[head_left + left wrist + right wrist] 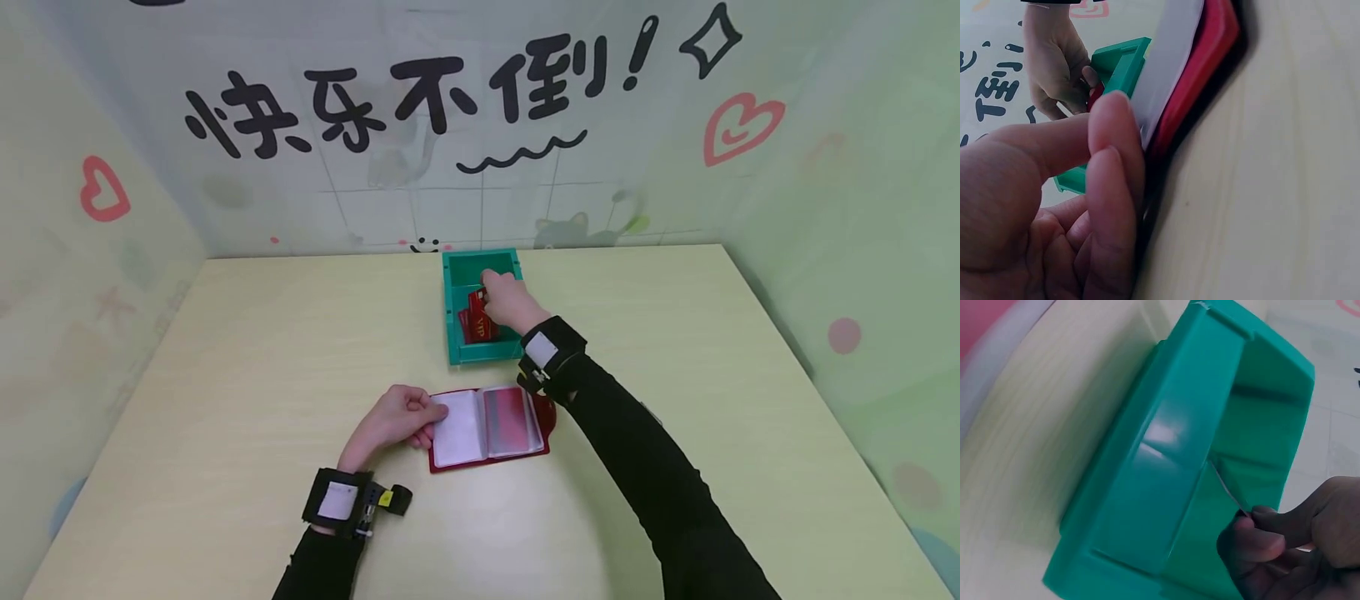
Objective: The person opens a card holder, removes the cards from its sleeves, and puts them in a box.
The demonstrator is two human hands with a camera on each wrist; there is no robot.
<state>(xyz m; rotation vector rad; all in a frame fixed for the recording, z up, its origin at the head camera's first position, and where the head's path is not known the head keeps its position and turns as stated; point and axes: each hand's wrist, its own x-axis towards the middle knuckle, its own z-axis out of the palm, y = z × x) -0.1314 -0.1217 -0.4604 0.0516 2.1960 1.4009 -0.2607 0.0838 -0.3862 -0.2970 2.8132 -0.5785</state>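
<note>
Wood-grain surface [225, 350], pale and yellowish, fills the space between pastel walls; the back wall [337, 200] carries black brush characters and red hearts. Toward the near edge, left of centre, the left hand [393, 421] lies with its fingers [1110, 156] curled against the left border of an open red card-holder wallet with clear plastic sleeves [487, 429], thumb and fingertips pinching the outermost white-looking sleeve; a black wrist strap with a white patch [337, 500] sits on that forearm. The wallet lies flat, spread open, near the middle of the surface and just short of a small teal plastic bin [468, 354], the two close but apart. The bin stands toward the far edge, at about the centre; inside it rests a stack of red cards with gold lettering [477, 327]. The right hand [506, 302] reaches into the bin from the right, its fingertips [1260, 540] closed on the edge of a thin card, pinching it above the stack.
</note>
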